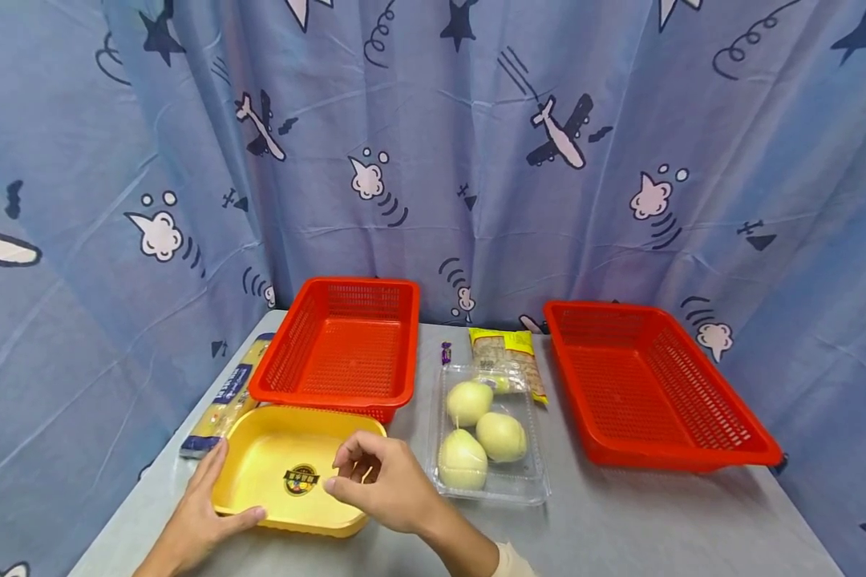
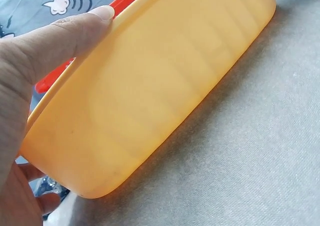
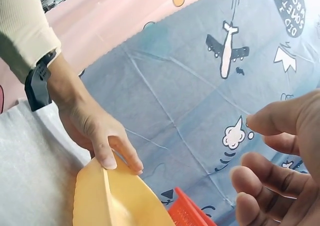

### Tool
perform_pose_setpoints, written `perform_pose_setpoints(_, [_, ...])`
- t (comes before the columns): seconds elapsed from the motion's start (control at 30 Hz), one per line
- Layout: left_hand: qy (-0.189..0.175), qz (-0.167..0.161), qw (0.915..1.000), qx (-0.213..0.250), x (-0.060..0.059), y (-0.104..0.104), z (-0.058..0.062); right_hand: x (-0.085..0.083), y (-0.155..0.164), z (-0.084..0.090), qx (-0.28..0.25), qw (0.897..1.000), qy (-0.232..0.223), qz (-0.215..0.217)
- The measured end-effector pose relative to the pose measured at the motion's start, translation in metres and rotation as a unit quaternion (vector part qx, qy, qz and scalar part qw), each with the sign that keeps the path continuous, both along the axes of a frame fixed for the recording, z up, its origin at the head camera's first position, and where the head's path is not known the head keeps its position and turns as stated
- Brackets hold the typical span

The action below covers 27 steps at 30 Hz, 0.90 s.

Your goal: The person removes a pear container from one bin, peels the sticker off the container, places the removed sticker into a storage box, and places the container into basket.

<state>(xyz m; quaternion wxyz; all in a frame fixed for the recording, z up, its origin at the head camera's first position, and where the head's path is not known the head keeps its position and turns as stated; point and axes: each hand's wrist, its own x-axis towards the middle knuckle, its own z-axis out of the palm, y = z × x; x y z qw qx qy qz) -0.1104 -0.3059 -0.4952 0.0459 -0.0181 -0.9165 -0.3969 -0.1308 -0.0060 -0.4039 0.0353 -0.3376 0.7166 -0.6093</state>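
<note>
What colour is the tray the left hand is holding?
Yellow: the tray, gripped at its corner by the left hand, shows best in the head view.

A staged tabletop booth: airplane-print curtain (image 1: pixel 476 160) encloses a grey table (image 1: pixel 621 521).

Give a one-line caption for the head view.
Left hand holds yellow tray; right hand hovers above it.

Both hands sit low and close together: the left hand (image 1: pixel 204 513) lies with thumb and fingers spread, while the right hand (image 1: pixel 378 481) hovers, fingers loosely curled.
</note>
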Motion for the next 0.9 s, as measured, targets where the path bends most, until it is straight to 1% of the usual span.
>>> perform_pose_setpoints(0.17, [-0.009, 0.003, 1.0, -0.002, 0.001, 0.001, 0.0, 0.007, 0.008, -0.002, -0.003, 1.0, 0.012, 0.001])
perform_pose_setpoints(0.37, [-0.027, 0.008, 0.9996, -0.01, -0.001, 0.001, 0.002, 0.014, 0.017, 0.002, -0.008, 0.999, 0.047, -0.016])
perform_pose_setpoints(0.53, [-0.037, 0.009, 0.9993, -0.005, -0.003, 0.001, 0.002, 0.019, 0.026, 0.006, -0.027, 0.997, 0.073, -0.023])
perform_pose_setpoints(0.67, [-0.053, 0.01, 0.9986, 0.001, -0.002, 0.0, 0.002, 0.021, 0.033, 0.009, -0.041, 0.996, 0.082, -0.023])
perform_pose_setpoints(0.9, [-0.09, 0.012, 0.9958, 0.004, -0.004, 0.001, 0.005, 0.019, 0.05, 0.013, -0.054, 0.993, 0.094, -0.047])
